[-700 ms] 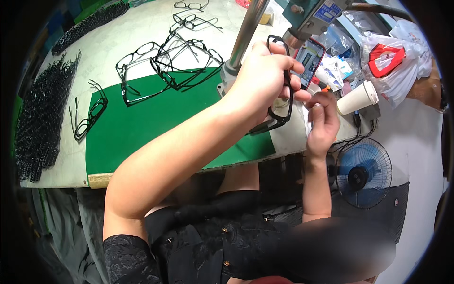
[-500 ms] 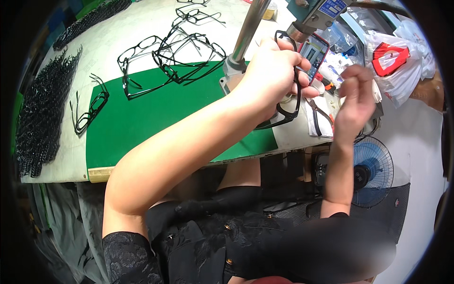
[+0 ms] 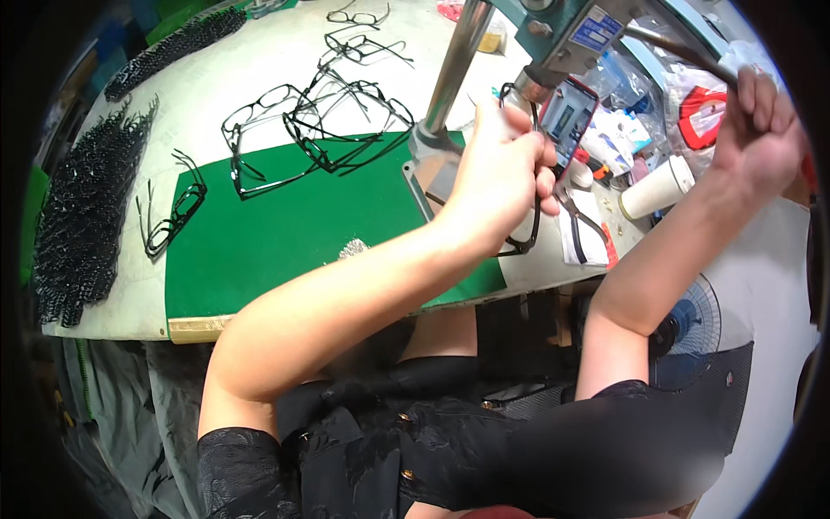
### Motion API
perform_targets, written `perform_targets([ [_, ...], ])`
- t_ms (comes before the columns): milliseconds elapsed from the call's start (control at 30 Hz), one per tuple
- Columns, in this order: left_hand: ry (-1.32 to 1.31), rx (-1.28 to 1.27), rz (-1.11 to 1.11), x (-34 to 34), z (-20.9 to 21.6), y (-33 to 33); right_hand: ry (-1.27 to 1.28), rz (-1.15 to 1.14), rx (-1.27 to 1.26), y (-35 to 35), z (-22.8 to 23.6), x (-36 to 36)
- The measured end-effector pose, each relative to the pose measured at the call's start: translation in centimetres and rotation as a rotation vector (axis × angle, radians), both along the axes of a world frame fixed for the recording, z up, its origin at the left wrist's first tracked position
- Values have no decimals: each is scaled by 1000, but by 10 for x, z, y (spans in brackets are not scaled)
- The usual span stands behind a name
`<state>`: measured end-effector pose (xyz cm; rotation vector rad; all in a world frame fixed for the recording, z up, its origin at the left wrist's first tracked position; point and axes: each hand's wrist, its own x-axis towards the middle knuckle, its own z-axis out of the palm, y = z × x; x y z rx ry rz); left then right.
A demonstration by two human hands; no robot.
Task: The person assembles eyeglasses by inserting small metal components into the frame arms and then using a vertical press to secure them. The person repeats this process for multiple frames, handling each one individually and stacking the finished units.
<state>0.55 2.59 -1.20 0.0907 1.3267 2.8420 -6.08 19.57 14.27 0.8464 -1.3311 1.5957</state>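
Observation:
A black eyeglass frame (image 3: 535, 227) is gripped in my left hand (image 3: 494, 177), its rim standing under the head of a green bench press (image 3: 560, 45). My fingers and palm cover part of the frame, and the exact contact with the press tip is hidden. Farther right, my right hand (image 3: 762, 143) is raised with its fingers curled round the end of the press's dark lever (image 3: 679, 54). Several black eyeglass frames (image 3: 324, 117) lie loosely on the table left of the press column (image 3: 456, 69). One folded frame (image 3: 177, 212) rests by the mat's left edge.
A green mat (image 3: 251, 277) covers the near table, bearing a small pile of tiny silvery pieces (image 3: 353, 249). Dense rows of black frames (image 3: 82, 216) line the left side. Pliers (image 3: 581, 221), a phone (image 3: 571, 117) and a white cup (image 3: 659, 186) stand or lie right of the press.
My right hand has moved up and right onto the lever. My left hand still holds the frame beneath the press head. The view has shifted slightly, and the silvery pile now shows.

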Motion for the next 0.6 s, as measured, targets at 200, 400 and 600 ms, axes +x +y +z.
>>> perform_targets([
  [200, 151, -55, -60, -5, -14, -8, 122, 190, -177, 3, -74, 12],
  [400, 115, 19, -117, -6, -10, -11, 134, 140, -70, -2, -63, 16],
  [600, 173, -167, 29, 0, 4, -42, -63, -31, 132, 1, -13, 22],
])
